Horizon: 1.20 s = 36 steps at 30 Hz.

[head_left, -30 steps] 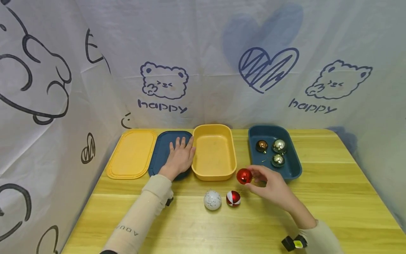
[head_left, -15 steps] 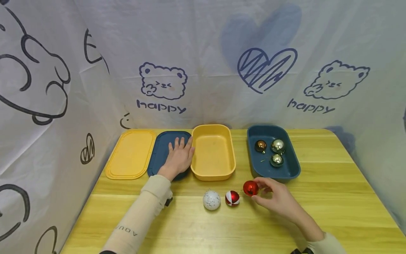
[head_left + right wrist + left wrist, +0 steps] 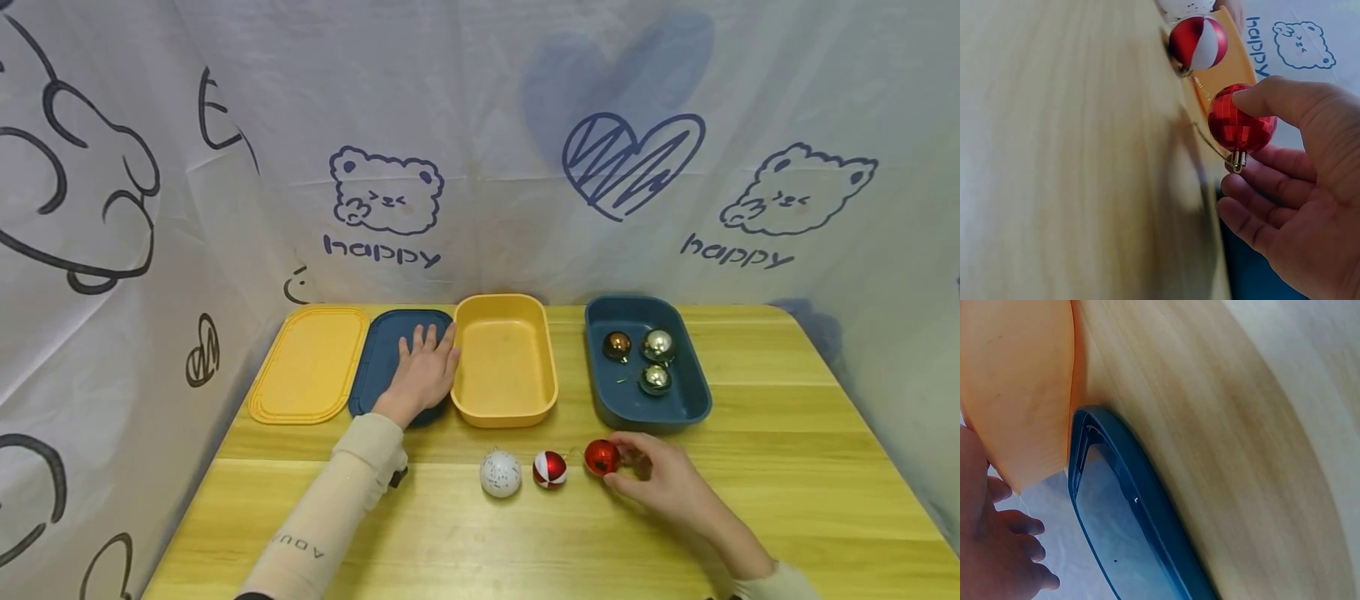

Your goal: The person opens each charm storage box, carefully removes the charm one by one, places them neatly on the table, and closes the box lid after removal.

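On the worktop (image 3: pixel 480 550), right fingers (image 3: pixel 1275 182) pinch the red ball (image 3: pixel 602 457) — left fingers (image 3: pixel 447 340) lie spread beside the yellow box (image 3: pixel 506 417).

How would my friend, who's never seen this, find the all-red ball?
On the wooden table, find the yellow box and the blue box. Just in front of them, at the right end of a row of three, the right hand pinches the red ball. Unlike the speckled white ball and the red-and-white ball, it has no white on it.
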Motion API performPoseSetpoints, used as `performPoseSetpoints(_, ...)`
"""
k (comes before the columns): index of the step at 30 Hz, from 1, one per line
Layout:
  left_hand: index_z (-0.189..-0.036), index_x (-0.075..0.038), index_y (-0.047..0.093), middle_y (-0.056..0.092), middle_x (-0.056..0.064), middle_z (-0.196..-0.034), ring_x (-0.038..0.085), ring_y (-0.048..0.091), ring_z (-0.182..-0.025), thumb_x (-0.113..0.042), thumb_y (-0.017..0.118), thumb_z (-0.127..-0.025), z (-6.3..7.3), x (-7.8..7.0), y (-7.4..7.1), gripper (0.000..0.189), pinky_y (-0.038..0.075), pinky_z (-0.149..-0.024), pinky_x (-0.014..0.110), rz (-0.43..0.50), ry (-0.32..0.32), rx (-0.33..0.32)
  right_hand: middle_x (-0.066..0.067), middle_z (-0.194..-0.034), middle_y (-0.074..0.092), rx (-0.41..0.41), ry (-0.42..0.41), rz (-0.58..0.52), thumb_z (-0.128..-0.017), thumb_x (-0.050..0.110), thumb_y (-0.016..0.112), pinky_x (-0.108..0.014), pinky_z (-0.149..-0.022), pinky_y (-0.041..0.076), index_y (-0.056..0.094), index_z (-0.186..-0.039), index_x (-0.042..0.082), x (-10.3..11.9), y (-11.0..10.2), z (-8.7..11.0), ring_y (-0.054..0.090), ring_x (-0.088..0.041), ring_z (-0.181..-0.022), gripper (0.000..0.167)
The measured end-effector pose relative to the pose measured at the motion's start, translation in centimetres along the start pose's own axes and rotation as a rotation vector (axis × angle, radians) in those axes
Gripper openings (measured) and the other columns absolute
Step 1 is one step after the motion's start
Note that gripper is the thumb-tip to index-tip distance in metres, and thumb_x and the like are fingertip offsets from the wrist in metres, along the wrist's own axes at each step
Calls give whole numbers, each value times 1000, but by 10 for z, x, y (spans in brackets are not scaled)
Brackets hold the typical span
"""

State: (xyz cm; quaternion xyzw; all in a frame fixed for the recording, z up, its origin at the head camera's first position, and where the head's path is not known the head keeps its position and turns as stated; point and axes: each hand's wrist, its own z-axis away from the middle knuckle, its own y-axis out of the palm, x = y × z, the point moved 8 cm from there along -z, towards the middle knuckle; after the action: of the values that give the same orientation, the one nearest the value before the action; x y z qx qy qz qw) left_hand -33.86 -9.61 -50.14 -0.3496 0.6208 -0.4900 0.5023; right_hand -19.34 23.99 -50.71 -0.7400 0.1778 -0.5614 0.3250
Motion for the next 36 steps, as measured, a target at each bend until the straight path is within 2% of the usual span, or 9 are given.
performPoseSetpoints(4,-171,-17,17,23,28,-172,51,13,-161,-42,22,-117,0,0,1,60,12,-128,72,8,0,4,-1,-110,78,-1,16,-2,-85,20,89,-28,-84,57,74,-123,6,-6,2,3,70,-12,-96,44)
performPoseSetpoints(11,-171,-15,18,24,29,-171,52,14,-161,-39,25,-117,-1,0,2,59,12,-127,73,3,1,-5,3,-106,77,11,79,26,-84,22,89,-25,-82,54,75,-123,10,-18,7,6,67,-12,-95,43)
performPoseSetpoints(21,-171,-16,17,23,29,-171,52,14,-161,-41,24,-117,-1,1,2,60,11,-127,73,6,4,-3,2,-103,76,9,102,-26,-83,20,88,-22,-78,52,75,-122,9,-22,7,9,64,-9,-92,43)
performPoseSetpoints(36,-171,-18,17,24,28,-172,51,14,-161,-42,23,-117,-1,1,-1,60,12,-127,72,22,-2,8,2,-101,73,9,114,-15,-84,23,89,-21,-74,50,76,-122,7,-22,3,9,62,-7,-90,43)
